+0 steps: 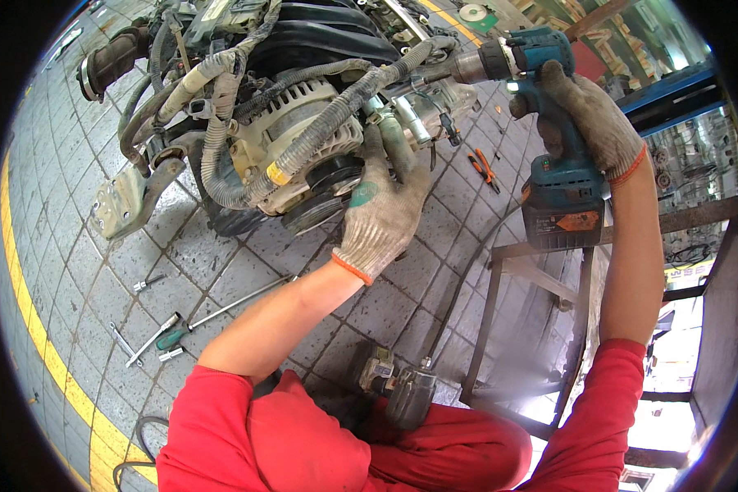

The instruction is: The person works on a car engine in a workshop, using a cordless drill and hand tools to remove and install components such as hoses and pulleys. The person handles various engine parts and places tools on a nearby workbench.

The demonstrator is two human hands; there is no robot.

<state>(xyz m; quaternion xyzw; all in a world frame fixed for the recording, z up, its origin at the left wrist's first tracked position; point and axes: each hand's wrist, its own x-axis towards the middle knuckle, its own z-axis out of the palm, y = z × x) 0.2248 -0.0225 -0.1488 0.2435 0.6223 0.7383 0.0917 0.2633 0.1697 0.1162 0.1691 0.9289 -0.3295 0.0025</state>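
Observation:
My right hand (pixel 590 119), in a grey work glove, grips a blue-black cordless drill (pixel 553 107) by its handle. The drill lies level at the upper right, its nose pointing left at the engine (pixel 303 49). A shaft runs from its chuck to the engine's side; where it ends is hard to make out. My left hand (pixel 389 197), gloved with a green patch, reaches in below the drill's nose. Its visible fingers are stretched out against metal cylindrical parts (pixel 410 119) beside the alternator (pixel 283 139); the thumb is hidden. A ribbed hose (pixel 328 119) crosses the alternator.
Orange-handled pliers (pixel 484 168) lie on the tiled floor. A green-handled screwdriver (pixel 176 334), a ratchet (pixel 156 338), a wrench (pixel 125 340) and sockets (pixel 172 354) lie lower left. An air impact wrench (pixel 410 394) rests by my leg. A metal frame (pixel 488 320) stands at right.

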